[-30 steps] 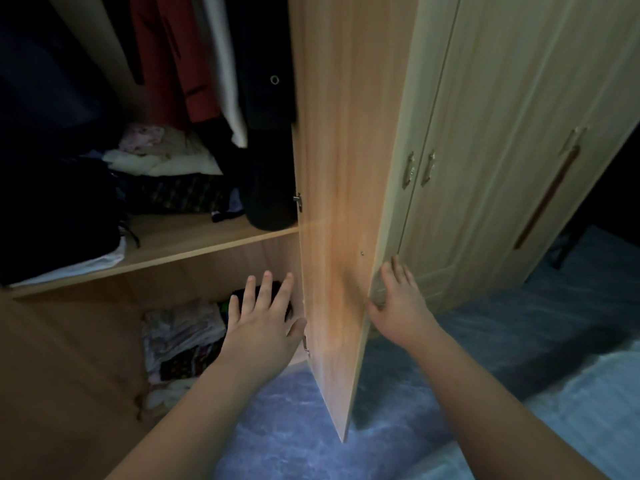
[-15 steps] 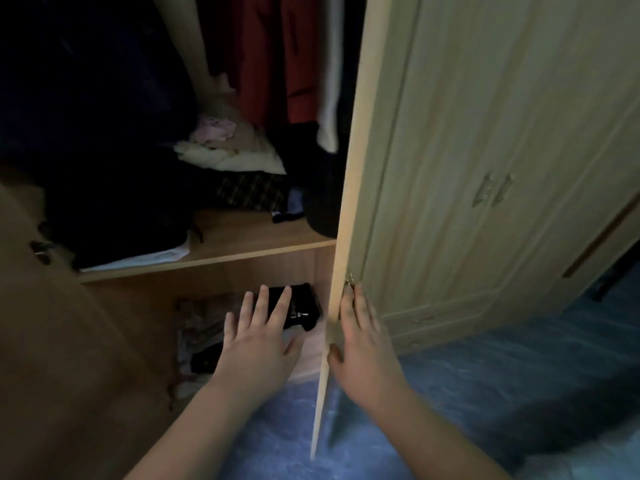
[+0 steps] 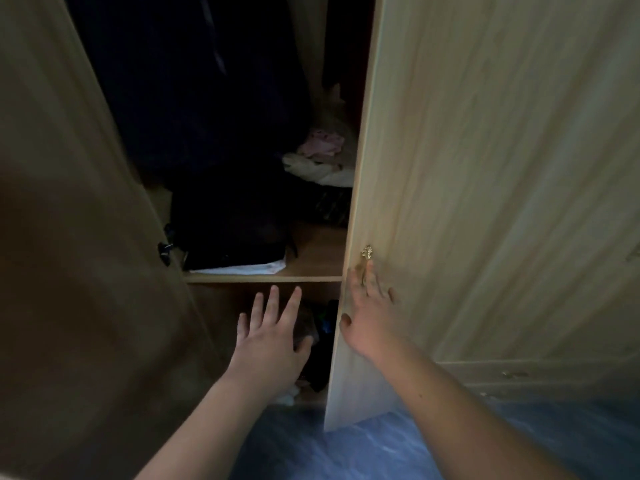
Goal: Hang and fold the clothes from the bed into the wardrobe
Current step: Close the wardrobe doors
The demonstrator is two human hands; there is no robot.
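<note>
The right hand (image 3: 369, 313) lies flat with straight fingers on the pale wooden wardrobe door (image 3: 485, 202), just below its small gold handle (image 3: 366, 254), while the left hand (image 3: 273, 336) hovers open and holds nothing before the lower compartment. The door is stiff and probably light, so a flat push near its free edge should be enough. Soft folded clothes, among them a pale folded pile (image 3: 322, 164), rest on the brown wooden shelf (image 3: 311, 261) inside; the bed is not in view.

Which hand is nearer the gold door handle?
Right. The right hand lies flat on the door, its fingers touching the handle. The left hand hovers lower left, before the open gap.
</note>
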